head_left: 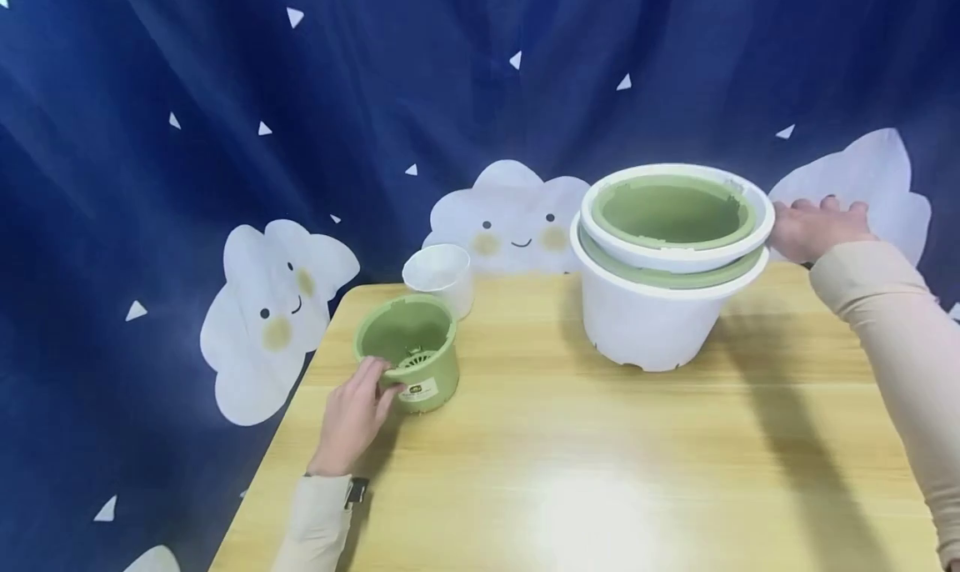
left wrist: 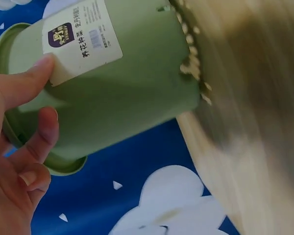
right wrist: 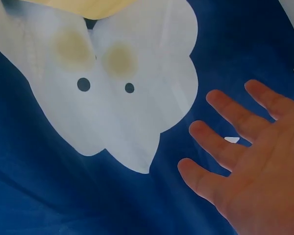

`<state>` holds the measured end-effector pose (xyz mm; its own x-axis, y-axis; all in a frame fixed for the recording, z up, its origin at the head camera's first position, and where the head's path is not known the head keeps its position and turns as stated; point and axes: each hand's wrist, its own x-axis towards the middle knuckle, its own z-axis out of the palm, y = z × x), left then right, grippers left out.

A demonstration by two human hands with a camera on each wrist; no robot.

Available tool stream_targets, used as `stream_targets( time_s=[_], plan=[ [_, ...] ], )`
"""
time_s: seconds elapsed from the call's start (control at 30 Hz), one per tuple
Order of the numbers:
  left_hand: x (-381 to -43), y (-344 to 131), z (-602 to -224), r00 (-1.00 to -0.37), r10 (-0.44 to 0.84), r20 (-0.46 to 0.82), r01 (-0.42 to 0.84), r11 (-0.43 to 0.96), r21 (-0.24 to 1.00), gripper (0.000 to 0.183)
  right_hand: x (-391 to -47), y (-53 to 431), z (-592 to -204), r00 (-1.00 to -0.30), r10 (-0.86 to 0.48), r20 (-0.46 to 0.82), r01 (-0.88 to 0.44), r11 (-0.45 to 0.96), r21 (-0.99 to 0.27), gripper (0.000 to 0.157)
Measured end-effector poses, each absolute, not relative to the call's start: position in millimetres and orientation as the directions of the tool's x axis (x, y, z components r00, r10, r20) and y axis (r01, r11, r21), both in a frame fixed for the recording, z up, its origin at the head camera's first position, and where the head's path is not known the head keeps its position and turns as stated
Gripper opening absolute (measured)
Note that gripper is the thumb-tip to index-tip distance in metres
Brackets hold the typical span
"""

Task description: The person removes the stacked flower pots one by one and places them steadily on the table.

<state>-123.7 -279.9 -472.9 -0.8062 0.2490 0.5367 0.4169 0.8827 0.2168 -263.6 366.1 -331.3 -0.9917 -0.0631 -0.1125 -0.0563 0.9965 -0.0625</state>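
My left hand [head_left: 351,418] pinches the near rim of a small green flower pot [head_left: 444,370], at the left of the table. The thumb lies on its outside, beside a white label [left wrist: 83,44] with printing. Slots show in the pot's floor and along its bottom edge. On the right stands a stack of larger pots: a white pot [head_left: 645,326] below, a green rim [head_left: 667,277] above it, then a second white pot [head_left: 675,261] with a green liner [head_left: 675,209] inside. My right hand [head_left: 817,228] is at the stack's right side, fingers spread and straight, gripping nothing.
A small white pot [head_left: 450,287] stands behind the green one, near the table's back left corner. The pots are on a light wooden table [head_left: 525,439] with rounded corners. A dark blue curtain [head_left: 375,72] with white clouds and triangles hangs behind and at the left.
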Motion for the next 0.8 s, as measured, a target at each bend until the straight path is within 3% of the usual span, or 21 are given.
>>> stream_targets(
  time_s=[0.2, 0.47, 0.8],
  plan=[
    [-118, -294, -483, -0.835, 0.229, 0.500, 0.398, 0.878, 0.264, 0.034, -257, 358, -331, -0.993, -0.053, -0.107, -0.049, 0.998, -0.038, 0.078],
    [-121, -293, -480, -0.821, 0.247, 0.515, 0.429, 0.862, 0.271, 0.031, -252, 359, -324, -0.992, -0.044, -0.117, -0.041, 0.999, -0.025, 0.081],
    [-118, -294, -470, -0.862, 0.249, 0.442, 0.395, 0.876, 0.277, 0.041, -255, 361, -323, -0.988, -0.049, -0.149, -0.044, 0.998, -0.041, 0.087]
  ],
)
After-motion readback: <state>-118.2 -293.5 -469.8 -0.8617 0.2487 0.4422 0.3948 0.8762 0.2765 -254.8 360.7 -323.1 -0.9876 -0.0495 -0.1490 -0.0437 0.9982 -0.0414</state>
